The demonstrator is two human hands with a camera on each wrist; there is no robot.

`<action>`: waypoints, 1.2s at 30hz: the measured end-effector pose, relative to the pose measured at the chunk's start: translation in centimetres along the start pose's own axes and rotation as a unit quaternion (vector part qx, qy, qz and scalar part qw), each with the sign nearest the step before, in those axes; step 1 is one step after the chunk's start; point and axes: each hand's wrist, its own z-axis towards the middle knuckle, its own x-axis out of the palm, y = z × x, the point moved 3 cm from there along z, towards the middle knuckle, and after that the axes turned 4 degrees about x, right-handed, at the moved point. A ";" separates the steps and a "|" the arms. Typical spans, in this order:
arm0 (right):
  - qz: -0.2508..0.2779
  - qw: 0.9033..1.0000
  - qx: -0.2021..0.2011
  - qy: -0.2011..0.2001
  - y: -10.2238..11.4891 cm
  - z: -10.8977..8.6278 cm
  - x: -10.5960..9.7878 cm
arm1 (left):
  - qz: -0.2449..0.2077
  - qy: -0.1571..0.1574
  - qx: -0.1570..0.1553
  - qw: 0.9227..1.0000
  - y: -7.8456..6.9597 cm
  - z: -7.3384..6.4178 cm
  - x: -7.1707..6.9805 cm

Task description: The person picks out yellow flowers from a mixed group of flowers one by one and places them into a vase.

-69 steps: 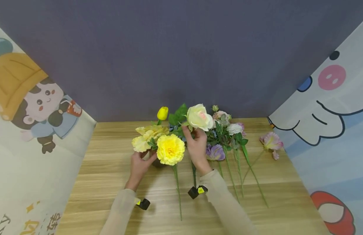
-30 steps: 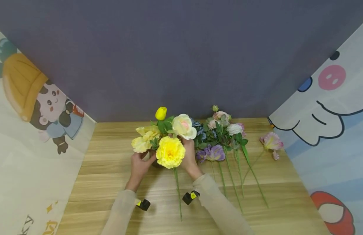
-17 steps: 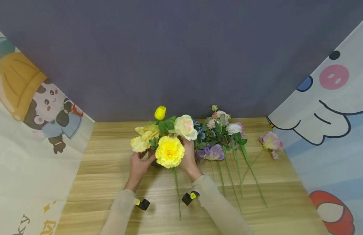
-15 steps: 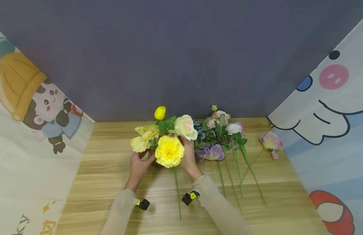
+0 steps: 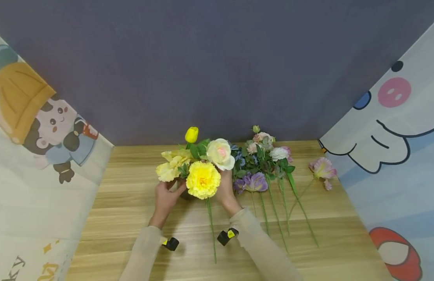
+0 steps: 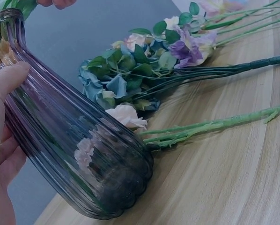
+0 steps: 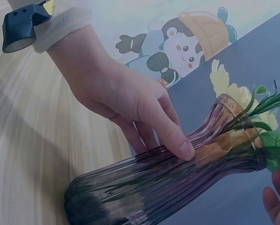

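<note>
My left hand point(image 5: 166, 199) grips the neck of a tall ribbed glass vase point(image 6: 84, 140), tinted purple-grey and tilted over the table, with green stems inside it. Pale yellow flowers point(image 5: 172, 166), a yellow tulip point(image 5: 191, 134) and a bright yellow carnation point(image 5: 203, 180) show above its mouth. A cream-white rose point(image 5: 220, 154) with a pink centre stands at the right of this bunch. Just below that bloom, my right hand point(image 5: 226, 192) holds the rose, its grip mostly hidden by petals. Right fingertips point(image 7: 276, 197) show close to green leaves point(image 7: 276, 157) at the vase mouth.
Right of the vase lie blue flowers point(image 6: 116, 84), purple flowers point(image 5: 256, 182), a white bloom point(image 5: 279, 153) and a pink flower point(image 5: 323, 168), stems toward the front. Pale pink flowers point(image 6: 126, 115) lie behind the vase. A grey wall point(image 5: 217, 78) closes the back.
My right hand has brought the white rose left and down to the vase mouth, then shifted it slightly lower. The left hand has stayed on the vase.
</note>
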 end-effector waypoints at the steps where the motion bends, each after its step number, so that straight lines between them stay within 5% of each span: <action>1: -0.006 1.000 0.003 -0.003 0.0 0.0 -0.1 | -0.003 0.002 0.002 1.000 -0.4 0.0 0.0; 9: -0.118 0.993 -0.028 0.004 0.2 -0.4 -0.6 | -0.011 0.000 -0.002 1.000 -0.7 0.0 -0.1; 16: -0.114 0.993 -0.005 -0.020 0.2 -0.6 -1.1 | -0.007 0.000 -0.005 1.000 -0.6 -0.1 -0.1; 27: -0.133 0.991 0.002 -0.023 -0.3 -1.5 -2.2 | -0.004 -0.004 0.009 1.000 2.4 0.0 -0.3; 36: -0.189 0.981 -0.045 -0.020 2.3 -3.3 -2.9 | 0.002 -0.001 0.031 1.000 2.7 -0.1 -0.3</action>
